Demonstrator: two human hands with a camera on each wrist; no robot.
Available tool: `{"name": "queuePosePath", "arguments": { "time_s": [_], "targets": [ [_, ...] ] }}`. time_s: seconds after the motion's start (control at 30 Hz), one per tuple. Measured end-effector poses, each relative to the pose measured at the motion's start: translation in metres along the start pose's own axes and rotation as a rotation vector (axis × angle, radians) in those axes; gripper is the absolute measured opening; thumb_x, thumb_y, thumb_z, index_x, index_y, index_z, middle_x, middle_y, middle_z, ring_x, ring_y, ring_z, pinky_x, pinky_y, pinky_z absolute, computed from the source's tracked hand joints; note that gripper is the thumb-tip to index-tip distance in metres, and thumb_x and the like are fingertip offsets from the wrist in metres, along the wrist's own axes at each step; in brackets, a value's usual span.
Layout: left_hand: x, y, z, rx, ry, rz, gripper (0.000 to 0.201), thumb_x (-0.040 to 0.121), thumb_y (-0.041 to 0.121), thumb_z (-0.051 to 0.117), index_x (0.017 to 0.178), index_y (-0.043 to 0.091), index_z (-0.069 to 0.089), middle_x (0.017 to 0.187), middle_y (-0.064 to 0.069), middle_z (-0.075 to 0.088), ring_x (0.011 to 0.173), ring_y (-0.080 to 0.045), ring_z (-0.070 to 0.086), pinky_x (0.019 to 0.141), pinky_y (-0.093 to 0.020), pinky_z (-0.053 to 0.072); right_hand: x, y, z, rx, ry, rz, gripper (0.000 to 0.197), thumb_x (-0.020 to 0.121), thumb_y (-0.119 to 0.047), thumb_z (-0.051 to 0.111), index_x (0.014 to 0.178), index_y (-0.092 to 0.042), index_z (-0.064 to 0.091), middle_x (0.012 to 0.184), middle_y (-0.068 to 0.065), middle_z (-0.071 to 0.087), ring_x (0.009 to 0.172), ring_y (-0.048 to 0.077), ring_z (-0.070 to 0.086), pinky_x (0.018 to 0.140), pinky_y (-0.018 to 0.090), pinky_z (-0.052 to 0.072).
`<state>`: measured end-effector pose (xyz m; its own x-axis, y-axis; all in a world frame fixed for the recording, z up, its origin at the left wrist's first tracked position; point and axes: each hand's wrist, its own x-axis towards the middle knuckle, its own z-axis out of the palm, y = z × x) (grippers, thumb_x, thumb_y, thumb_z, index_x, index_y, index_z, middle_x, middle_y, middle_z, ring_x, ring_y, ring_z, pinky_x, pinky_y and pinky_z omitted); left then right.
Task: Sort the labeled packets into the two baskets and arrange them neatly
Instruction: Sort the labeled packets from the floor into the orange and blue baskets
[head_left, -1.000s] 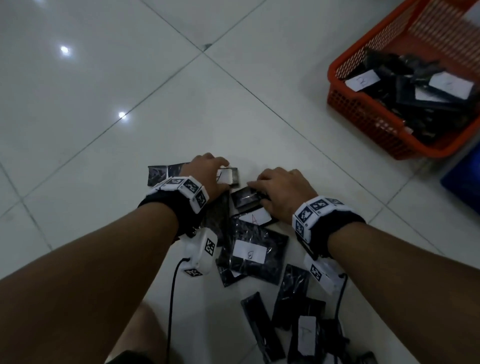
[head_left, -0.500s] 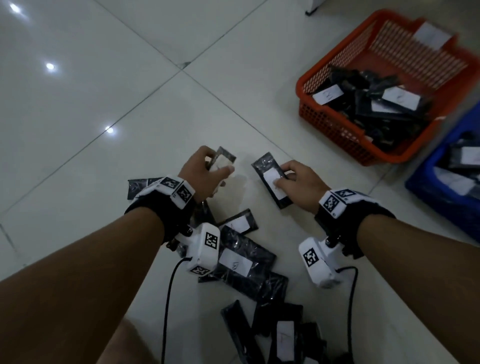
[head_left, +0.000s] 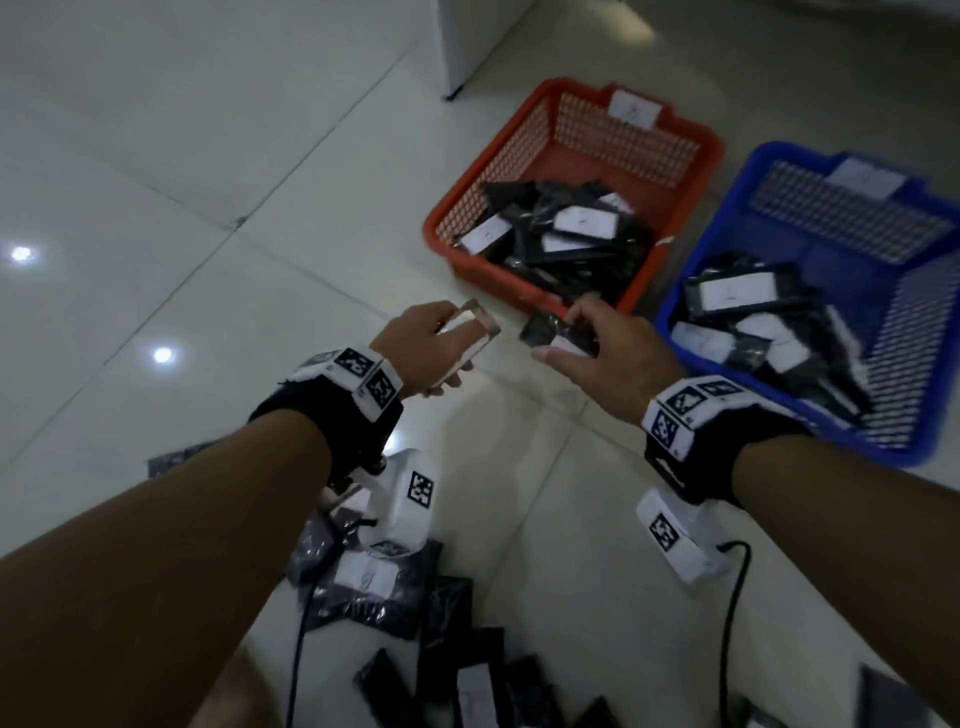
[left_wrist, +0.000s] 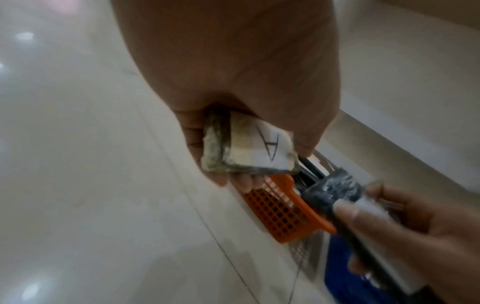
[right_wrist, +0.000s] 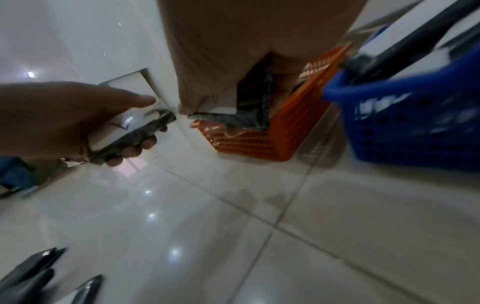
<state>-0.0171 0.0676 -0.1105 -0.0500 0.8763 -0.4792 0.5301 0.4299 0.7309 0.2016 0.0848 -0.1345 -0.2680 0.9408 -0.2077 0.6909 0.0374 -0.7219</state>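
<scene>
Loose pile: dark plastic packets with white paper labels (head_left: 384, 587) lie on the pale tiled floor (head_left: 156, 218) beneath your forearms.
Your left hand (head_left: 421, 345): fingers and thumb clamp a dark foil packet whose white label reads "A" (left_wrist: 255, 149), lifted off the floor.
Your right hand (head_left: 605, 353): fingertips pinch a second dark labelled packet (head_left: 558, 332), just beside the first.
Orange mesh plastic basket (head_left: 498, 156): ahead of both hands, holding labelled packets.
Blue mesh plastic basket (head_left: 924, 322): beside the orange one, on your right, also holding packets.
</scene>
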Motion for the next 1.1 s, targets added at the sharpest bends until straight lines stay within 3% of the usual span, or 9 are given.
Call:
{"name": "queuePosePath", "arguments": {
  "time_s": [0.07, 0.17, 0.27, 0.37, 0.53, 0.63, 0.77, 0.87, 1.1],
  "targets": [
    [0.016, 0.027, 0.014, 0.205, 0.017, 0.176, 0.029, 0.09, 0.049, 0.057, 0.096, 0.021, 0.063, 0.079, -0.001, 0.071, 0.062, -0.013, 0.068, 0.048, -0.023, 0.051, -0.009, 0.017, -0.032, -0.071, 0.077, 0.028, 0.039, 0.078, -0.066, 0.063, 0.093, -0.034, 0.045, 0.075, -0.006, 0.059, 0.071, 0.019, 0.06, 0.063, 0.038, 0.052],
    [0.037, 0.078, 0.047, 0.319, -0.024, 0.364, 0.036, 0.089, 0.049, 0.059, 0.1, 0.015, 0.062, 0.086, -0.004, 0.069, 0.078, -0.021, 0.067, 0.071, -0.037, 0.056, -0.021, 0.05, -0.08, -0.032, 0.325, 0.15, 0.045, 0.084, -0.062, 0.06, 0.113, -0.029, 0.054, 0.098, -0.001, 0.067, 0.091, 0.023, 0.062, 0.077, 0.033, 0.049],
    [0.05, 0.121, 0.09, 0.37, -0.08, 0.452, 0.035, 0.089, 0.05, 0.058, 0.093, 0.016, 0.058, 0.084, -0.007, 0.068, 0.077, -0.025, 0.065, 0.069, -0.037, 0.054, -0.041, 0.083, -0.123, -0.031, 0.461, 0.253, 0.046, 0.086, -0.056, 0.061, 0.113, -0.019, 0.057, 0.098, 0.002, 0.065, 0.091, 0.025, 0.061, 0.074, 0.029, 0.042],
    [0.062, 0.154, 0.129, 0.46, -0.139, 0.583, 0.032, 0.088, 0.048, 0.061, 0.089, 0.016, 0.055, 0.082, -0.005, 0.063, 0.08, -0.028, 0.061, 0.072, -0.04, 0.051, -0.063, 0.107, -0.153, -0.147, 0.424, 0.29, 0.037, 0.086, -0.056, 0.06, 0.102, -0.024, 0.05, 0.083, 0.0, 0.058, 0.078, 0.025, 0.056, 0.064, 0.031, 0.038],
    [0.081, 0.192, 0.186, 0.643, -0.185, 0.804, 0.028, 0.089, 0.044, 0.061, 0.101, 0.018, 0.06, 0.085, 0.002, 0.061, 0.08, -0.021, 0.058, 0.07, -0.033, 0.048, -0.077, 0.128, -0.175, -0.331, 0.43, 0.28, 0.026, 0.091, -0.044, 0.059, 0.107, -0.025, 0.054, 0.101, 0.0, 0.061, 0.089, 0.025, 0.058, 0.067, 0.03, 0.037],
    [0.096, 0.196, 0.208, 0.775, -0.192, 0.876, 0.028, 0.088, 0.047, 0.057, 0.103, 0.024, 0.064, 0.093, 0.0, 0.066, 0.088, -0.024, 0.06, 0.077, -0.042, 0.052, -0.077, 0.135, -0.172, -0.365, 0.423, 0.272, 0.023, 0.093, -0.037, 0.057, 0.111, -0.023, 0.054, 0.108, 0.001, 0.059, 0.092, 0.026, 0.058, 0.069, 0.031, 0.039],
    [0.113, 0.196, 0.222, 0.798, -0.133, 0.936, 0.038, 0.088, 0.042, 0.058, 0.124, 0.03, 0.058, 0.112, -0.003, 0.064, 0.106, -0.031, 0.055, 0.088, -0.052, 0.047, -0.073, 0.142, -0.174, -0.308, 0.334, 0.22, 0.026, 0.092, -0.031, 0.057, 0.116, -0.021, 0.057, 0.112, 0.005, 0.059, 0.1, 0.028, 0.058, 0.081, 0.035, 0.046],
    [0.116, 0.192, 0.222, 0.813, -0.015, 1.032, 0.058, 0.087, 0.036, 0.065, 0.141, 0.025, 0.045, 0.129, -0.008, 0.057, 0.118, -0.035, 0.05, 0.092, -0.051, 0.044, -0.066, 0.143, -0.171, -0.353, 0.211, 0.195, 0.031, 0.094, -0.03, 0.054, 0.125, -0.023, 0.055, 0.121, 0.004, 0.059, 0.111, 0.026, 0.056, 0.094, 0.04, 0.043],
    [0.096, 0.172, 0.206, 0.792, 0.029, 1.245, 0.051, 0.087, 0.035, 0.057, 0.133, 0.014, 0.054, 0.128, -0.011, 0.057, 0.118, -0.034, 0.052, 0.096, -0.052, 0.043, -0.056, 0.126, -0.154, -0.45, 0.383, 0.379, 0.056, 0.1, -0.032, 0.044, 0.151, -0.02, 0.025, 0.149, 0.004, 0.038, 0.136, 0.026, 0.036, 0.107, 0.044, 0.028]
  ]
}}
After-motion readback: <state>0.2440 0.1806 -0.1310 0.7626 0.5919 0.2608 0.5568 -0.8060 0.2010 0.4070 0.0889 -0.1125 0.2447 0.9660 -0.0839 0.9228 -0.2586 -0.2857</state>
